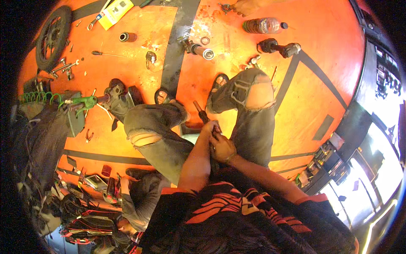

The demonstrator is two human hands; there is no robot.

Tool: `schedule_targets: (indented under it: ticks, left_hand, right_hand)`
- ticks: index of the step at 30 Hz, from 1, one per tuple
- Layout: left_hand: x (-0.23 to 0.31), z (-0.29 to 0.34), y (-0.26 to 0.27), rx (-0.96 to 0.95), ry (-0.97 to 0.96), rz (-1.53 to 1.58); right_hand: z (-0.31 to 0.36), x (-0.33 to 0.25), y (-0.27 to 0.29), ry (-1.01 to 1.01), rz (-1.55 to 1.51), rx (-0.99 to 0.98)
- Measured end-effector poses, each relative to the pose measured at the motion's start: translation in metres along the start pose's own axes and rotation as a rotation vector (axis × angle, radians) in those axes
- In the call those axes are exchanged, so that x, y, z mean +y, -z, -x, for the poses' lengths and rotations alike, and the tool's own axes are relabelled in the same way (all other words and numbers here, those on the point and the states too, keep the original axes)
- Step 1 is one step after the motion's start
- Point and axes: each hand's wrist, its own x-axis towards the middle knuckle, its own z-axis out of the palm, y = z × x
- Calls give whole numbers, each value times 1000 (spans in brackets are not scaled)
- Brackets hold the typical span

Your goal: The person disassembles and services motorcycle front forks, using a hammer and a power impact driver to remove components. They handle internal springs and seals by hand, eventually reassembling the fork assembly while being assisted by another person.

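I sit with my knees apart, and both my hands are together between them. A slim rod-like part, dark along its middle with a copper-brown far end, sticks out beyond my fingers. My left hand is closed around it. Just behind, my right hand is closed against the left one, around the near end; what lies inside the fingers is hidden. On the floor ahead lies a metal cylinder part with a ring beside it.
A cordless impact wrench and plastic bottle lie ahead right, near another person's hand. Left are a wheel, screwdriver, dark can and green air gun. Another person works at lower left.
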Motion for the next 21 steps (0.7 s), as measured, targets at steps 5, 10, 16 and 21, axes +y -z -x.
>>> schedule_targets:
  ticks: [5,10,16,21]
  left_hand:
    - [-3,40,-34,166,45,53]
    - [71,46,-27,105,-16,72]
    - [45,94,-72,152,-57,-37]
    - [72,78,-54,136,16,110]
  right_hand:
    - [18,-13,16,-110,-3,-43]
    - [-26,19,-27,93,11,249]
    - [19,1,8,-63,-23,136]
    - [-10,13,-11,69,72,164]
